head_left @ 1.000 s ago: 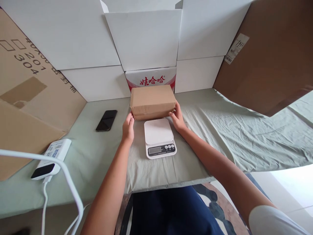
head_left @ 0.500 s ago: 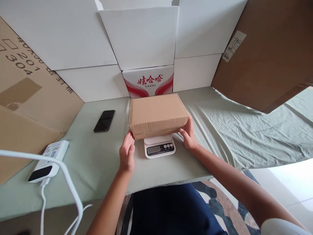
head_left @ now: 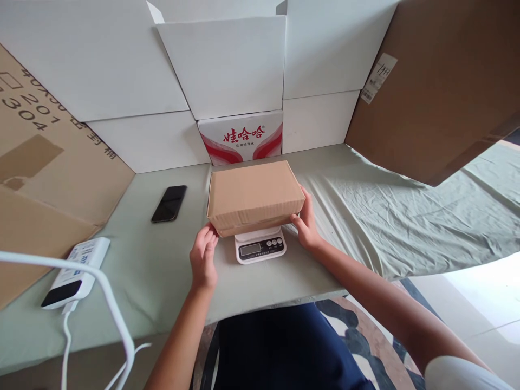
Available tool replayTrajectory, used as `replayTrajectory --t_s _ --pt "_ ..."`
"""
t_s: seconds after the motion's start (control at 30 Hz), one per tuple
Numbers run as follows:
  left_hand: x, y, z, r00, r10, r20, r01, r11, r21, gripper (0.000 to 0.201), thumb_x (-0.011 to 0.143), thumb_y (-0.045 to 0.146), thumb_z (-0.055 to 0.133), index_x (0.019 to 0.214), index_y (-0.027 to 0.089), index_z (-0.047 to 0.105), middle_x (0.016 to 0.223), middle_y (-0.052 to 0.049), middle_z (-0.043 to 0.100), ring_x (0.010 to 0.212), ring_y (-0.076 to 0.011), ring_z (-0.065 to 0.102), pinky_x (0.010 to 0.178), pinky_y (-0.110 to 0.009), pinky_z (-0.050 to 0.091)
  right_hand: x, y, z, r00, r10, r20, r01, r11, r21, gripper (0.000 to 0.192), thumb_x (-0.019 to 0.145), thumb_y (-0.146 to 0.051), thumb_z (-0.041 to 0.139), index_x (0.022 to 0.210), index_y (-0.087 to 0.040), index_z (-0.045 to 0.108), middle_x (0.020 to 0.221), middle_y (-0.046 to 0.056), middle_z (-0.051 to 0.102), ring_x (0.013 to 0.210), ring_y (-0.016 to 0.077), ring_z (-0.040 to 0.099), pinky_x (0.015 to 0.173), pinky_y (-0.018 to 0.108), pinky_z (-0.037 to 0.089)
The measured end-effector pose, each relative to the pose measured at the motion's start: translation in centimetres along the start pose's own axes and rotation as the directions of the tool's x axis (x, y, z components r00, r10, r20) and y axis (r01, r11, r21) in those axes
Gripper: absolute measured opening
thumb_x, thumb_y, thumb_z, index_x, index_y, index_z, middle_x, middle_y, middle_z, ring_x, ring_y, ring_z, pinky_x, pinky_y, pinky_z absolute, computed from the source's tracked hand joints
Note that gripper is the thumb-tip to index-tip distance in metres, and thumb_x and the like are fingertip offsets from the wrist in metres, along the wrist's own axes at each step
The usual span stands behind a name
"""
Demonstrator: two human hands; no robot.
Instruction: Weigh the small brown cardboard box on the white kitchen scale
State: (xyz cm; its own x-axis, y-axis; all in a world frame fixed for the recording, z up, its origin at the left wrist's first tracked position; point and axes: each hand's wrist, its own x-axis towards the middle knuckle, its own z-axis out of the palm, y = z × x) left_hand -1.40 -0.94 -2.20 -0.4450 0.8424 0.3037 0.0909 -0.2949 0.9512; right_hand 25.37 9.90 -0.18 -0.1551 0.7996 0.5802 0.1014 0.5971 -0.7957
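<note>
A closed brown cardboard box [head_left: 252, 189] sits over a white kitchen scale [head_left: 260, 250], covering most of its platform. The scale's display and round buttons show in front of the box, and no digits are readable. My left hand [head_left: 203, 254] is at the box's lower left front corner, its fingers curled against the edge. On the other side, my right hand [head_left: 305, 221] grips the right end, with the thumb on the front face and the fingers along the side. The fingertips of both hands are partly hidden by the box.
A black phone [head_left: 169, 203] lies left of the box on the green cloth [head_left: 349, 216]. Further left is a white power strip [head_left: 77, 273] with a cable. A printed carton [head_left: 244, 138] and white panels stand behind; large brown cardboard [head_left: 430, 92] flanks the right.
The whole view has shifted slightly, so everything sits a little further left. Both hands stay at the box, and the box remains over the scale.
</note>
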Motion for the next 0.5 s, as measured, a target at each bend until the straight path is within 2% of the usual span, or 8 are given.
replayTrajectory --t_s 0.5 --pt "-0.15 -0.09 -0.07 1.0 -0.006 -0.023 0.005 0.999 -0.032 0.057 0.09 0.06 0.062 0.135 0.024 0.065 0.144 -0.015 0.066 0.14 -0.0339 0.059 0.121 -0.051 0.043 0.35 -0.23 0.09 0.998 0.053 -0.02 -0.053 0.999 0.014 0.074 0.093 -0.073 0.052 0.154 -0.033 0.04 0.149 0.012 0.048 0.142 0.0391 0.043 0.118 0.062 0.041"
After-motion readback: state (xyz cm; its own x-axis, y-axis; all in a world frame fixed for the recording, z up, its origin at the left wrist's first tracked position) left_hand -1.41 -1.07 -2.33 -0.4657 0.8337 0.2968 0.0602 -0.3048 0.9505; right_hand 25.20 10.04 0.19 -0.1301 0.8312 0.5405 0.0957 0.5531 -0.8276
